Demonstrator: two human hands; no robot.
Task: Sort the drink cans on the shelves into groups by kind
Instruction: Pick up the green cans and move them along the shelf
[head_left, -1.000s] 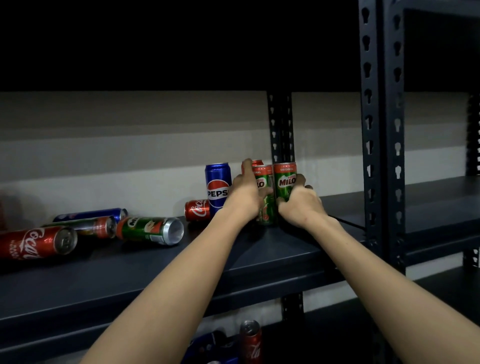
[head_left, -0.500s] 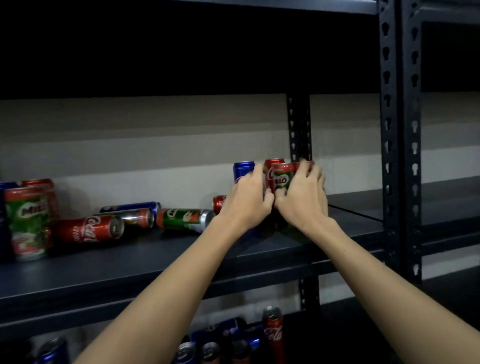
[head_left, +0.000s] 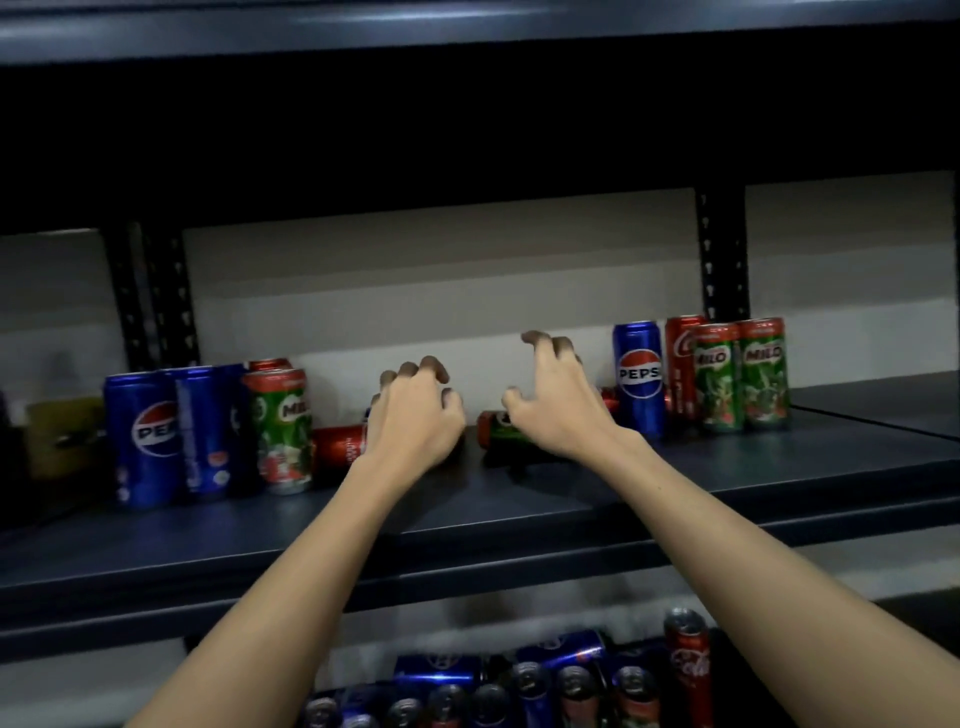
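Observation:
On the dark shelf (head_left: 519, 499), my left hand (head_left: 415, 421) hovers with fingers loosely curled over the end of a lying Coca-Cola can (head_left: 340, 447); what is under its palm is hidden. My right hand (head_left: 558, 400), fingers spread and bent, is above a lying Milo can (head_left: 496, 431) and holds nothing. To the right stand a Pepsi can (head_left: 640, 374), a Coca-Cola can (head_left: 680, 364) and two Milo cans (head_left: 740, 376). At the left stand Pepsi cans (head_left: 145, 436) beside a Milo can (head_left: 280, 431).
Shelf posts rise at the back left (head_left: 156, 296) and back right (head_left: 719, 249). A dim yellowish object (head_left: 62, 436) sits at the far left. The lower shelf holds several mixed cans (head_left: 519, 680) and an upright Coca-Cola can (head_left: 688, 660). A shelf board hangs close overhead.
Both hands let go of the upright Milo cans at the right and moved left to the lying cans in the middle. The view swung left and down.

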